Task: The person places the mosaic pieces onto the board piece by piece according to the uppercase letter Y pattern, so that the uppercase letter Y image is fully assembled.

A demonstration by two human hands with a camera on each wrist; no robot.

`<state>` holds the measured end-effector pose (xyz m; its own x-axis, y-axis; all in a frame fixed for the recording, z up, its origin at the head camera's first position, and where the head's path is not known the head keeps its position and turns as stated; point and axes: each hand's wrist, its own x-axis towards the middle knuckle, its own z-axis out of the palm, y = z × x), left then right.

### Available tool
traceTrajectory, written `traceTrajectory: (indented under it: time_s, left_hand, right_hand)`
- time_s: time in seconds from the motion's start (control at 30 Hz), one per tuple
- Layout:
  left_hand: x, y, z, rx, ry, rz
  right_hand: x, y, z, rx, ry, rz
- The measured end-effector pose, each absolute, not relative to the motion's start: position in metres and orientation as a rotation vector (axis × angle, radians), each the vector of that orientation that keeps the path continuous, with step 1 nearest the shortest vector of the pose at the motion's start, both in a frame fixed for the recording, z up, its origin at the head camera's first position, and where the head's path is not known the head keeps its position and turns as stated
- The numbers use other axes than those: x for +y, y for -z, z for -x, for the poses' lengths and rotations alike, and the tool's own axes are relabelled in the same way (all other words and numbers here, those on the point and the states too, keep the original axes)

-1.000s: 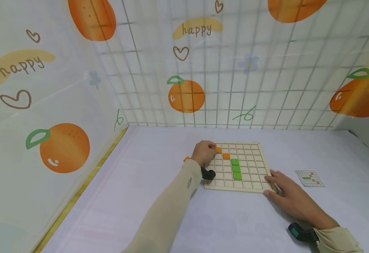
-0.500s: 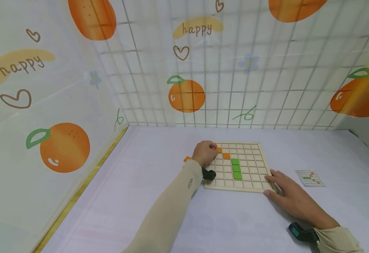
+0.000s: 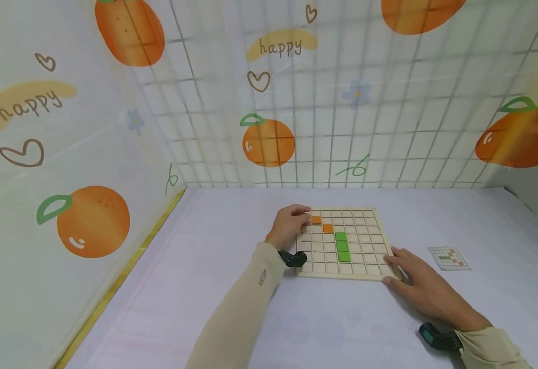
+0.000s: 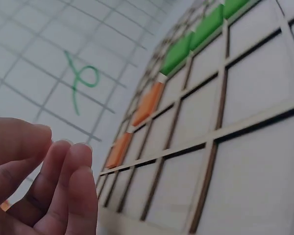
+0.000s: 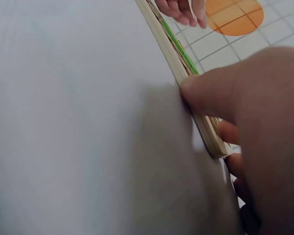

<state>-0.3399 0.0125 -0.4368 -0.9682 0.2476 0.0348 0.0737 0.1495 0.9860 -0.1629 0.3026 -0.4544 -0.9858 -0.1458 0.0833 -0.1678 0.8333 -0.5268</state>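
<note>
A square wooden grid board (image 3: 370,251) lies on the table. Two orange square tiles (image 3: 327,228) sit diagonally in its upper-left cells, and three green tiles (image 3: 342,246) run down a column beside them. My left hand (image 3: 289,225) is over the board's left edge, fingertips just off the corner orange tile. In the left wrist view, its bent fingers (image 4: 81,186) and thumb have nothing between them. My right hand (image 3: 418,279) grips the board's near right corner, thumb on the front edge and fingers along the right side. Another orange piece (image 3: 267,236) shows partly behind the left hand.
A small printed card (image 3: 450,258) with a coloured grid pattern lies right of the board. White cloth (image 3: 333,328) covers the table. Printed curtains with oranges stand behind and at the left, where a yellow strip (image 3: 121,277) edges the table.
My left hand has drawn back leftward from the corner orange tile, which stays in its cell. The head view has shifted slightly. My right hand keeps its place at the board's corner.
</note>
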Motion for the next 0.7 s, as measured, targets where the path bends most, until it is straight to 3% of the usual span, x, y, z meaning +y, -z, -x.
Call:
traceTrajectory:
  time_s: [0.4,0.7]
  left_hand:
    - [-0.028,0.435,0.310,2.310,-2.058,-0.180]
    - [-0.056,0.437,0.316,2.455,-2.002,-0.113]
  right_hand:
    - [0.305,0.457,0.161,-2.977,-0.859,-0.300]
    - [0.306,0.456,0.164,-2.949,-0.867,-0.321]
